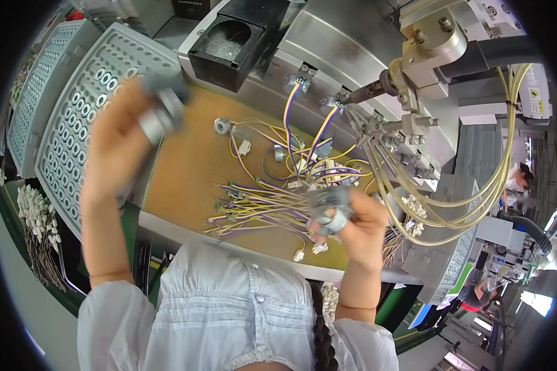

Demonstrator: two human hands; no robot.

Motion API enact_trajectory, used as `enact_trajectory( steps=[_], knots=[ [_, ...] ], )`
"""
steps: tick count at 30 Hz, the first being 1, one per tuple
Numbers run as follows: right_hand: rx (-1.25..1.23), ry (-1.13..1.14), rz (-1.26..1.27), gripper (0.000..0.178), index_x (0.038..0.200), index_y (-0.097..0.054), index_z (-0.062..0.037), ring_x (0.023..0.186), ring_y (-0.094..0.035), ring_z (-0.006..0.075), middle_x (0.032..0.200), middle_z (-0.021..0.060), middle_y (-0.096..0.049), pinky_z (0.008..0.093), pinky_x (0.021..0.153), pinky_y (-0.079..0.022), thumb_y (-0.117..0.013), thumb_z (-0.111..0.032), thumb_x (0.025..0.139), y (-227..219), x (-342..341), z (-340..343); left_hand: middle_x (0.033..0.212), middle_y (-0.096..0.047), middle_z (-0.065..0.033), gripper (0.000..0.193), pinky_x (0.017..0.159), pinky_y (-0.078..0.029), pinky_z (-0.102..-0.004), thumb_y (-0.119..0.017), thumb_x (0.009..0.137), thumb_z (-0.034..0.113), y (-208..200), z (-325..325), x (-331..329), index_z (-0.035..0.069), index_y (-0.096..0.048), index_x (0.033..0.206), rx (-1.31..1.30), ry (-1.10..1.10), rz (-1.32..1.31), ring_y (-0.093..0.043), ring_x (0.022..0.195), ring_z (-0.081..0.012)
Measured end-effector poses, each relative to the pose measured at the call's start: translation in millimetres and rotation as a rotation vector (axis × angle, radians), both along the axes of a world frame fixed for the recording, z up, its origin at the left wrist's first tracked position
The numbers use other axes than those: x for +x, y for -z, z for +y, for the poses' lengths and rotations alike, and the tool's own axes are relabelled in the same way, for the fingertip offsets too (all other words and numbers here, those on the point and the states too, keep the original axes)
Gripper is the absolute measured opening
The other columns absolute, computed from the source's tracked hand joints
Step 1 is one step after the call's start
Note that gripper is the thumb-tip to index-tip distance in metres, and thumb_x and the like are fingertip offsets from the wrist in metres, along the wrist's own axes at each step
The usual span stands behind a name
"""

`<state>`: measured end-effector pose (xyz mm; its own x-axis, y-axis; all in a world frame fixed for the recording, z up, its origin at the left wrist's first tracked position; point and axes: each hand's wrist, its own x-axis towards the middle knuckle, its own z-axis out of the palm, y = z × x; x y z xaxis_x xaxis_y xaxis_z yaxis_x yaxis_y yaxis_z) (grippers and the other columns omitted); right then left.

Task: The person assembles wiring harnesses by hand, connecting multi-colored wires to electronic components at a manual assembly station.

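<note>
My left hand (114, 139) is raised over the right edge of a grey tray (133, 40) that holds rows of small ring-shaped metal parts (74, 133). Motion smears its fingers; grey and silvery patches (161, 114) show at their tips, and I cannot tell whether these are coverings or a held part. Over the wire bundle, my right hand (365, 229) has its fingers drawn together. Similar grey and silvery patches (331, 207) blur at its fingertips, so what it pinches is unclear. Beneath lie yellow and purple wire leads (260, 207) with white connectors (299, 255).
Behind the tan work mat (185, 148) stands a metal machine with two wired parts in its fixtures (301, 81). A soldering-style nozzle (368, 93) and looped clear tubes (439, 201) hang at right. A black box (220, 68) stands at the back; bundled leads (37, 216) hang at left.
</note>
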<state>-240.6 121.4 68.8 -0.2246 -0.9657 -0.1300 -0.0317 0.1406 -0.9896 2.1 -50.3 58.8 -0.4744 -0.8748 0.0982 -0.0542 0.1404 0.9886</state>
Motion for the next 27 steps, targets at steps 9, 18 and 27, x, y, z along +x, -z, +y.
enact_trajectory(
  steps=[9,18,27],
  knots=[
    [-0.048,-0.217,0.246,0.017,0.08,-0.062,0.0004,0.052,-0.05,0.0094,0.062,0.0042,-0.056,0.024,0.047,-0.038,-0.067,-0.015,0.077,-2,1,-1,0.096,-0.057,-0.0109,0.033,0.067,-0.048,-0.0284,-0.066,0.067,-0.003,26,87,-67,-0.001,-0.059,0.099,0.013,0.265,0.172,-0.058,0.078,-0.0187],
    [-0.022,-0.25,0.35,0.012,0.072,-0.061,0.0017,0.046,-0.052,0.0063,0.057,0.003,-0.057,0.0201,0.041,-0.038,-0.067,-0.008,0.076,-4,-9,1,0.085,-0.057,-0.0118,0.028,0.061,-0.047,-0.0279,-0.068,0.06,-0.005,15,74,-73,-0.003,-0.06,0.087,-0.303,0.292,0.042,-0.058,0.072,-0.0206],
    [0.117,-0.282,0.092,0.014,0.071,-0.06,0.0022,0.044,-0.05,0.0058,0.056,0.004,-0.057,0.0194,0.04,-0.038,-0.066,-0.009,0.077,-14,-19,1,0.081,-0.055,-0.0111,0.027,0.055,-0.045,-0.0292,-0.059,0.056,-0.01,11,85,-80,-0.003,-0.058,0.082,-0.365,0.286,0.022,-0.056,0.066,-0.0249]
  ],
)
